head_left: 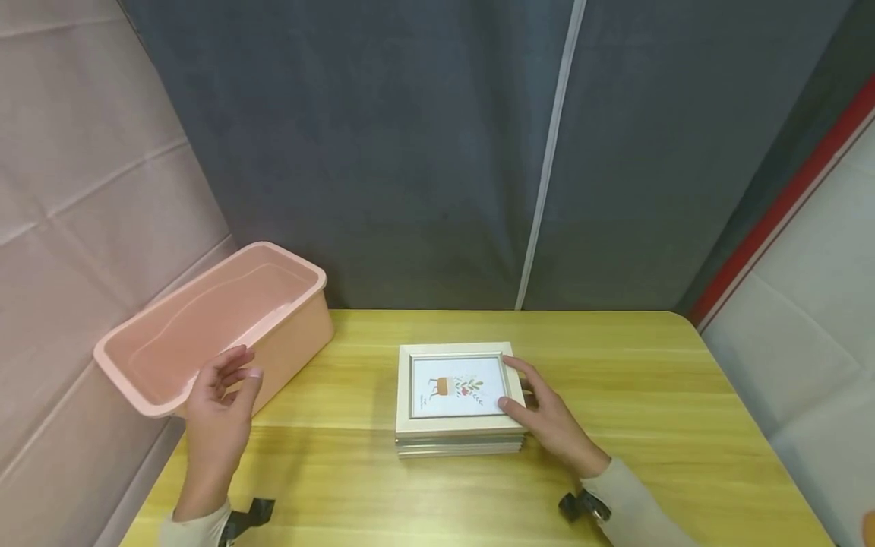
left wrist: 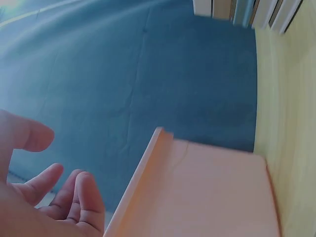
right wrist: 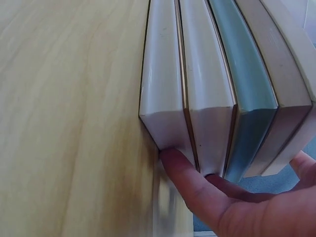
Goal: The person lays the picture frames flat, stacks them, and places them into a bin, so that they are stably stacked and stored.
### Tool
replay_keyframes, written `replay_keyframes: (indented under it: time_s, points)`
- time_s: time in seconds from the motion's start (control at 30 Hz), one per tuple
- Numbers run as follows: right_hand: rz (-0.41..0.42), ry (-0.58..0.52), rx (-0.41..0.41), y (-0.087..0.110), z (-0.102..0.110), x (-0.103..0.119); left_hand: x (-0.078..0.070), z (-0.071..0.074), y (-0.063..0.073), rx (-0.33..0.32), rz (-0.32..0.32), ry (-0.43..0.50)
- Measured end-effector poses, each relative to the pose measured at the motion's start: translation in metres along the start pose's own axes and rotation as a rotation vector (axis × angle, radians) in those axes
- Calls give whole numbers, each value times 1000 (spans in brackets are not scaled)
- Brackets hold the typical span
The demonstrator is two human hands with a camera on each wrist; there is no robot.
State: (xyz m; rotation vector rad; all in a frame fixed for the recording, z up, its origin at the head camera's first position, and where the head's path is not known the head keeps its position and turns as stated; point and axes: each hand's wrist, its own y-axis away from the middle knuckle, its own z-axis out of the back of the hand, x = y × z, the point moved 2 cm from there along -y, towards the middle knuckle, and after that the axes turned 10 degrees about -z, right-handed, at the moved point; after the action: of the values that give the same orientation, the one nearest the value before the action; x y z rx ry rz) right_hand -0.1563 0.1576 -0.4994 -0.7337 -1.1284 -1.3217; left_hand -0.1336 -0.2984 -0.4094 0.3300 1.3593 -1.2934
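A stack of picture frames lies flat, its top frame (head_left: 405, 387) cream-coloured round a print of a plant in a brown pot. My right hand (head_left: 552, 425) is at the stack's right side, thumb and one finger over the top frame's edge. In the right wrist view, other fingers touch the stack's side, where a blue-green frame (right wrist: 252, 84) sits among pale ones. My left hand (head_left: 220, 414) hovers by the near side of a pink plastic bin (head_left: 290, 338), fingers loosely bent with nothing in them. The bin's inside, where visible in the head view, holds nothing.
Everything stands on a yellow wood-grain table (head_left: 636, 380). A dark grey curtain (head_left: 410, 152) hangs behind its far edge. Pale panels rise on the left and right, and the bin stands close to the left panel (head_left: 89, 190).
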Motion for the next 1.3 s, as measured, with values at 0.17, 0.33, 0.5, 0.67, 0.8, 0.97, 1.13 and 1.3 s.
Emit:
replay_keyframes:
  time_s: [0.17,0.33,0.5,0.67,0.8,0.97,1.13,1.3]
  points:
    - [-2,-7,1,0,-2,-3,7,20,-5,-149,19,71]
    - [-13,-24,-11,1,-3,-4,13,33,-12,-313,-19,123]
    - [1,-40,-4,2,-7,-4,14,48,-17,-514,-49,60]
    - [2,-49,-7,2,-9,-4,20,59,-21,-589,9,-69]
    - [-5,-43,-16,3,-9,-3,29,65,-24,-566,107,-97]
    - [-2,-44,-10,3,-9,-4,45,73,-29,-505,242,-49]
    - [7,-55,0,2,-10,-5,58,77,-31,-519,269,118]
    - [10,-50,6,3,-11,-5,67,78,-33,-550,227,202]
